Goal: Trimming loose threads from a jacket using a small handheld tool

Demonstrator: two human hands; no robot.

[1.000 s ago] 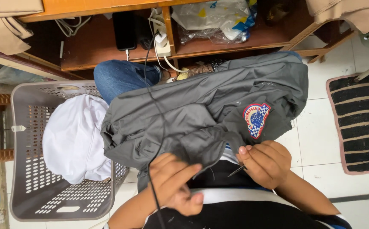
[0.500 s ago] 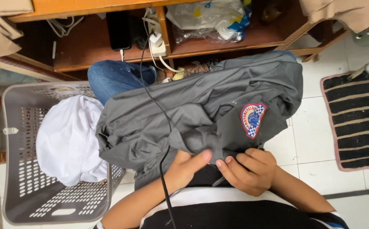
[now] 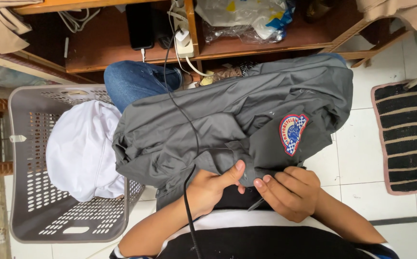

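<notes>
Head view: work on the crumpled grey cotton shirt (image 3: pixel 227 124) with its round red-and-blue sewn patch (image 3: pixel 292 134) looks barely begun; it lies bunched across your lap, near edge at your waist, nothing yet smoothed or folded. Your left hand (image 3: pixel 209 188) is clenched on that near edge, thumb pressed on top. Your right hand (image 3: pixel 289 191) curls round the same hem, fingertips pinching; a thin dark object shows beneath it. White cloth (image 3: pixel 81 151) fills the grey perforated plastic laundry basket (image 3: pixel 23 144) beside your left knee.

A shield-shaped red, blue and white patch (image 3: pixel 293 134) sits on the grey shirt (image 3: pixel 227 120); clear plastic bags (image 3: pixel 242 17) lie on the shelf.
</notes>
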